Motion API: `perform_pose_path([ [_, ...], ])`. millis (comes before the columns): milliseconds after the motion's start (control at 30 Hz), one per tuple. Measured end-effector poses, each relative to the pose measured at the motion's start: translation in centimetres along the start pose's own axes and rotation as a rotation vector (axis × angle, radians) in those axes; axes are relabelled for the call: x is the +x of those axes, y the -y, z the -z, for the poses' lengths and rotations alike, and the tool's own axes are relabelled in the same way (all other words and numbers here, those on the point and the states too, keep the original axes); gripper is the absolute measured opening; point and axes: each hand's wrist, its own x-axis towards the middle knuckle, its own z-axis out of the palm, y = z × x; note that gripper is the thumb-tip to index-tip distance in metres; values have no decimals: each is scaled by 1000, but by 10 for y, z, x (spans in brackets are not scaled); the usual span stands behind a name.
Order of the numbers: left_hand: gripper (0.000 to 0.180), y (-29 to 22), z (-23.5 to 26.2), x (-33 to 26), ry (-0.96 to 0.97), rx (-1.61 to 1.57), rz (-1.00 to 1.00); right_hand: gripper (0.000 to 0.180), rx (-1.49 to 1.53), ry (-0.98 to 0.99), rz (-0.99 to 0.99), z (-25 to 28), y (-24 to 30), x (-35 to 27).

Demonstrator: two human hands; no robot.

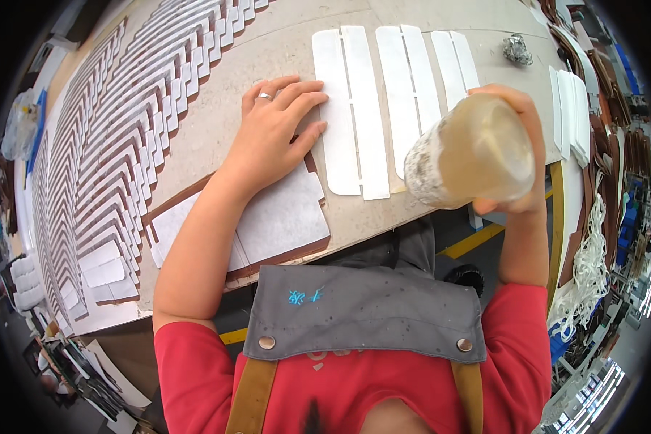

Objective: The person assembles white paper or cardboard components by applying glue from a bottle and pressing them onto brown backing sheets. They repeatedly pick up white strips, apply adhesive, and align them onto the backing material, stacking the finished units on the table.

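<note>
My left hand (278,134), with a ring on one finger, lies flat on the table with its fingers spread. Its fingertips reach the left edge of a pair of long white strips (340,108), and its palm is over brown-edged panels with white backing (278,217). In my right hand (528,137) is a round, tan translucent container (477,152), held tilted above the table's near right edge. Whitish, brown-flecked crust covers its lower left part. Its far end is hidden, and part of my grip is too. Two more pairs of white strips (406,79) lie beyond it.
Rows of overlapping brown pieces with white backing (145,94) fill the table's left side. A crumpled silvery ball (516,49) lies at the back right. White strips (573,108), hanging brown pieces (633,163) and a tangle of white cord (586,267) are off to the right.
</note>
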Motion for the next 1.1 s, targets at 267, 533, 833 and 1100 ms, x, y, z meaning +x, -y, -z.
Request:
perform_pose_path([
  [267,25,-1,0,1,3,-42,31,66,72,-584,41,16,-58,50],
  [533,24,-2,3,3,20,-60,36,57,179,-505,43,0,-89,106],
  [833,27,-3,4,2,37,-52,43,55,85,-545,-22,13,-98,101],
  [1100,27,-3,3,2,29,-40,34,53,130,-582,-160,14,-93,85],
])
